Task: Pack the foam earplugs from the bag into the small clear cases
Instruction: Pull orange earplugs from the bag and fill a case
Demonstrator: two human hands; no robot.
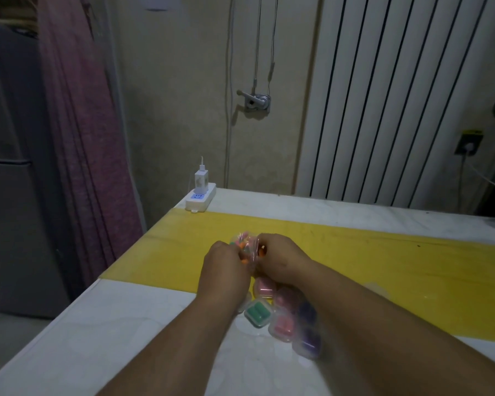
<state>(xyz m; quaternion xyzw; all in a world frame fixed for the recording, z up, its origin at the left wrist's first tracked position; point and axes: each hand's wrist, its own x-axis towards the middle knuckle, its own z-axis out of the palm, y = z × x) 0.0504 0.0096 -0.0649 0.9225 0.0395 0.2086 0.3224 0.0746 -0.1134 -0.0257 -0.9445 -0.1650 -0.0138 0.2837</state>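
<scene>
Both hands meet over the wide yellow strip that runs across the pale table top, and between them is the small clear plastic bag of mixed-colour foam earplugs. The left hand is curled round the bag's near left side. The right hand pinches its right edge, where a speck of orange shows at the fingertips. Whether that speck is an earplug already drawn out cannot be told. Holding the bag from two sides like this probably keeps its mouth spread so single plugs can be picked out. Just behind the wrists sits a cluster of small clear cases already loaded: a green-filled case, a pink-filled case and a purple-filled case. They are parked close by, likely to keep each reach short. Since the bag appears to hold plenty more, packing seems partway through. A white power strip with a charger stands well apart at the far corner.
</scene>
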